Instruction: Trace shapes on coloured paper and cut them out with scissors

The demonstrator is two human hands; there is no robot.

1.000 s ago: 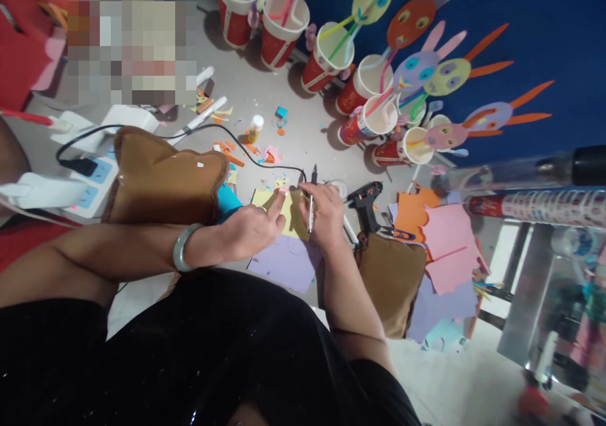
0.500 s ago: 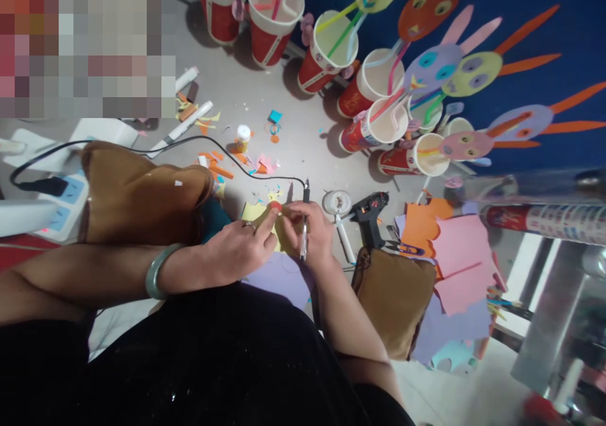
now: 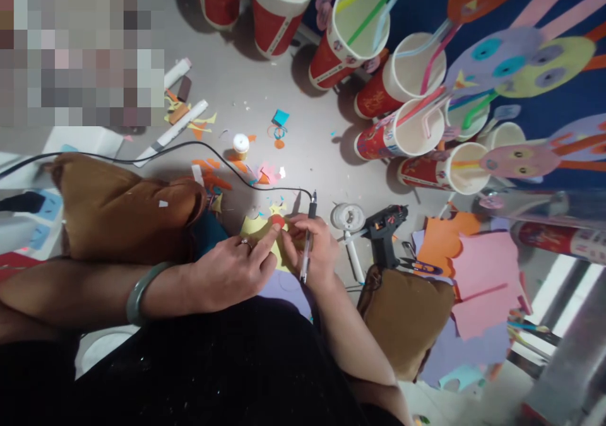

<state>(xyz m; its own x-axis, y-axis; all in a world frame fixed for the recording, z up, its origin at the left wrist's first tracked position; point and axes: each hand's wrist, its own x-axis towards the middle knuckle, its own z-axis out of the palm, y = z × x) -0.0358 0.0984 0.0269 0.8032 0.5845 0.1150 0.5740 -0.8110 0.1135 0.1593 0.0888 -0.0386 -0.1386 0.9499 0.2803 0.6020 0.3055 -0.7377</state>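
Note:
My left hand (image 3: 239, 265), with a green bangle at the wrist, has its index fingertip pressed on a small red disc (image 3: 278, 221), its other fingers curled. Under the disc lies a sheet of yellow paper (image 3: 255, 225), partly hidden by the hands, with purple paper (image 3: 286, 290) nearer my body. My right hand (image 3: 315, 249) is closed around a clear ballpoint pen (image 3: 308, 240) with a black grip, its tip pointing away from me. The right fingertips are close beside the disc; whether they touch it I cannot tell.
Red paper cups (image 3: 331, 53) with straws and paper animal faces line the back. To the right are a glue gun (image 3: 386, 233), a tape roll (image 3: 348, 216), a brown cushion (image 3: 407, 319) and pink paper (image 3: 487, 274). Another brown cushion (image 3: 123, 205), a cable and paper scraps lie left.
The view has shifted, so the cups appear larger and further right. Both hands keep nearly the same pose, left finger on the red disc and pen in the right hand.

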